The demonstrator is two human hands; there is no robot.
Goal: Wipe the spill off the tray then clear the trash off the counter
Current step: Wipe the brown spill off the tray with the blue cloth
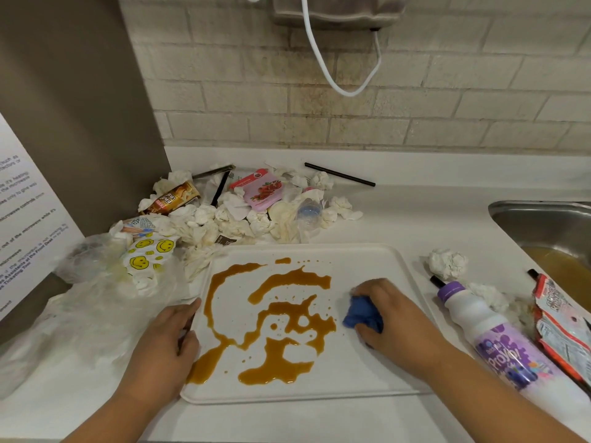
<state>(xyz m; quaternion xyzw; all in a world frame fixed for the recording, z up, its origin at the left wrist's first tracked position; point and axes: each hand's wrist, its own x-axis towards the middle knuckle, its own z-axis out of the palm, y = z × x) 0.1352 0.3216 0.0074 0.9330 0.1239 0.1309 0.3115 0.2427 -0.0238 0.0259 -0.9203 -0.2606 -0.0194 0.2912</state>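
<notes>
A white tray (358, 260) lies on the counter in front of me, with a brown liquid spill (281, 318) spread over its left and middle. My right hand (393, 318) grips a bunched blue cloth (363, 313) on the tray, just right of the spill. My left hand (166, 343) holds the tray's left edge, fingers curled over the rim. Behind the tray sits a heap of trash (243, 212): crumpled tissues, snack wrappers, a pink packet and black straws.
A purple-capped white bottle (492, 334) lies right of the tray beside a crumpled tissue (447, 263) and a red wrapper (563, 327). A steel sink (550, 231) holding brownish water is at the far right. Clear plastic bags (96, 302) and a smiley-print wrapper (150, 254) lie at left.
</notes>
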